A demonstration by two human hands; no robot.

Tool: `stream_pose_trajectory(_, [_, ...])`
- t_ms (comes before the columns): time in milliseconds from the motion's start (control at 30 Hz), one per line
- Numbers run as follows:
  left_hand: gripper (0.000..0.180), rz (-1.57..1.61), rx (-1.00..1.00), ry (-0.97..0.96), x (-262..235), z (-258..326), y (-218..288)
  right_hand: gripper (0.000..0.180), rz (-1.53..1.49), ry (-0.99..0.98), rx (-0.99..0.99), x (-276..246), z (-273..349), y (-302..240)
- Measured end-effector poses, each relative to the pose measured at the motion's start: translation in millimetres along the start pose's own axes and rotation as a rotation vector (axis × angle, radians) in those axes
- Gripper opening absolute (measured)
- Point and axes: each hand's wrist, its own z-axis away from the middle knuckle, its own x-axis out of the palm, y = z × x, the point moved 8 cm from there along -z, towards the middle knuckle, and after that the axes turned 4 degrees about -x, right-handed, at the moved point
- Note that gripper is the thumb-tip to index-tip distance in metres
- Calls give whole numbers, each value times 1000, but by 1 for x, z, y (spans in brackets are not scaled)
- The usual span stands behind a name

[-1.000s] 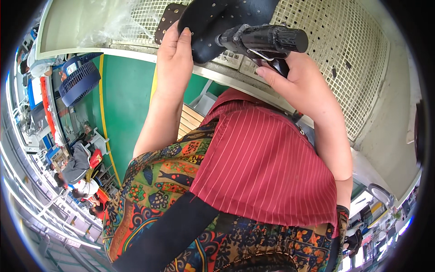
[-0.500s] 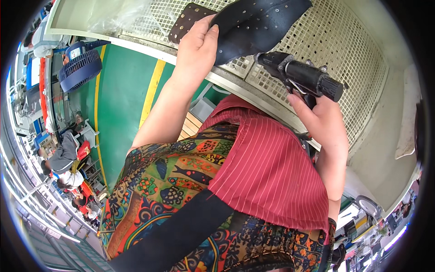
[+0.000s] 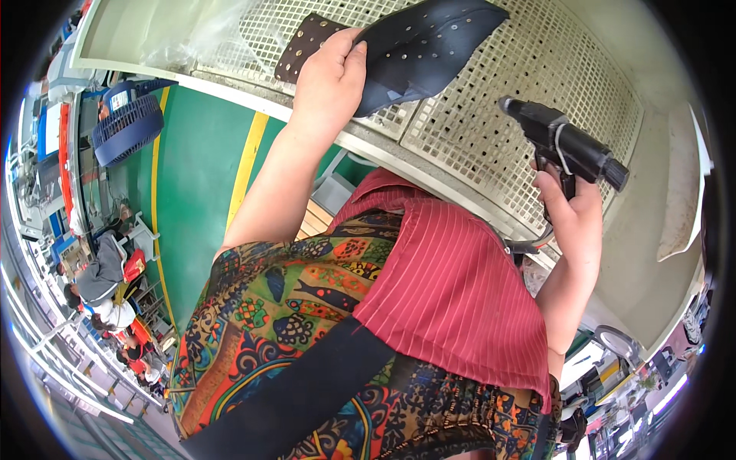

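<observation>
My left hand (image 3: 334, 77) is closed on the near edge of a dark, flexible sheet (image 3: 429, 46) dotted with small, light round spots. A brown piece (image 3: 305, 42) with similar spots shows on the other side of that hand; whether the two are joined cannot be told. In my right hand (image 3: 573, 218) is a black pistol-shaped tool (image 3: 567, 142) with a tapered nozzle and a ribbed rear end. Its nozzle points left toward the sheet, apart from it. My fingers wrap round its handle, and a dark hose or cord hangs below.
Beneath both hands lies a pale perforated grate (image 3: 475, 130) inside a light-walled tray (image 3: 659, 299). Clear plastic film (image 3: 199, 38) sits at its far left. A blue fan (image 3: 129, 123) stands beyond the green floor (image 3: 201, 146). Other people (image 3: 115, 307) are at the far left.
My right hand has drawn the pistol-shaped tool to the right and slightly down, widening the gap to the sheet. My left hand and the sheet have shifted slightly left.
</observation>
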Motion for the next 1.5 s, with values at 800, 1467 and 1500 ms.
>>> stream_pose_trajectory(800, [29, 98, 853, -413, 63, -3, 207, 20, 675, 341, -506, -45, -18, -133])
stream_pose_trajectory(1467, [57, 1214, -800, -761, 115, 80, 43, 15, -12, 689, -519, -64, -38, -118])
stream_pose_trajectory(1500, [57, 1223, -822, -781, 114, 85, 43, 15, -26, 690, -529, -63, -38, -118])
